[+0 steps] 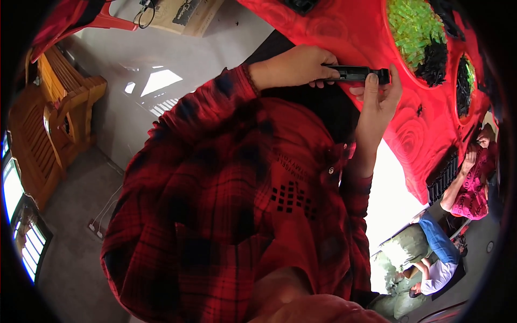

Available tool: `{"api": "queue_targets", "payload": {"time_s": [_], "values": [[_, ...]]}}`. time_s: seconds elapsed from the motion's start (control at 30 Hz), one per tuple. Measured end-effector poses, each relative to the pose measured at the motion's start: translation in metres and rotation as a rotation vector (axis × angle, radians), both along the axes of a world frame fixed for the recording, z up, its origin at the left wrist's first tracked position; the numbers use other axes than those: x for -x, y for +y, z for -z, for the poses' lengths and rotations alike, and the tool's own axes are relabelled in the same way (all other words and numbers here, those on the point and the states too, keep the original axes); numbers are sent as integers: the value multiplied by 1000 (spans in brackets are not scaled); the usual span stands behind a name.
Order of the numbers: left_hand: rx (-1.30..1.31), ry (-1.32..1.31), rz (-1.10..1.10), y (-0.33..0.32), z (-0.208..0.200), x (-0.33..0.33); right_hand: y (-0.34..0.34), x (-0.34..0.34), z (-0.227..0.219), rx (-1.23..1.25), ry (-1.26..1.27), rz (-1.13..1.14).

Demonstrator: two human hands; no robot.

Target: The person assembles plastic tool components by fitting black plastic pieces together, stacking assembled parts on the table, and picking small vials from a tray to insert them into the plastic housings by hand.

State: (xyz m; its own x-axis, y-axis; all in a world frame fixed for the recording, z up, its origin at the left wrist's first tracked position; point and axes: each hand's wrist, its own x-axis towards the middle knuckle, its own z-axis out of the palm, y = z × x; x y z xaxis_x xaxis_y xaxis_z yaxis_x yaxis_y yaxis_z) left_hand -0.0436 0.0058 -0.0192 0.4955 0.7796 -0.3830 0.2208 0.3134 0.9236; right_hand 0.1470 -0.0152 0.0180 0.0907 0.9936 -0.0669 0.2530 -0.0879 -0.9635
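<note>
A long, narrow black plastic piece (353, 71) with a hollow along its side is held level between my two hands, over the near edge of the red-covered table (344, 32). My left hand (304, 62) pinches its left end between thumb and fingers. Around the right end closes my right hand (379, 94), its thumb pressed on the front and its fingers behind. Beyond my right hand is a red basin (392, 40) with yellow-green plastic parts (412, 24) and slim black parts (432, 60). The exact kind of the held piece cannot be made out.
A second red basin (461, 119) holds black and green parts. Black pieces (442, 175) lie in a row by the table edge, near a person in pink (471, 196). Another person (439, 277) sits by sacks (398, 304). Leftward are a wooden bench (59, 107) and cardboard box (175, 16).
</note>
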Motion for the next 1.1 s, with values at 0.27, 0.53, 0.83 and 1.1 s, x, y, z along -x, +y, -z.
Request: {"api": "queue_targets", "payload": {"time_s": [0.27, 0.53, 0.83, 1.1], "values": [[117, -130, 179, 27, -16, 12, -1, -19, -1, 14, 133, -6], [-303, -64, -5, 34, -41, 30, -6, -27, -1, -170, 347, 96], [-364, -390, -902, -30, -51, -20, -13, -22, -4, -252, 426, 241], [63, -714, -549, -9, -46, -52, -40, 6, -2, -251, 246, 147]]}}
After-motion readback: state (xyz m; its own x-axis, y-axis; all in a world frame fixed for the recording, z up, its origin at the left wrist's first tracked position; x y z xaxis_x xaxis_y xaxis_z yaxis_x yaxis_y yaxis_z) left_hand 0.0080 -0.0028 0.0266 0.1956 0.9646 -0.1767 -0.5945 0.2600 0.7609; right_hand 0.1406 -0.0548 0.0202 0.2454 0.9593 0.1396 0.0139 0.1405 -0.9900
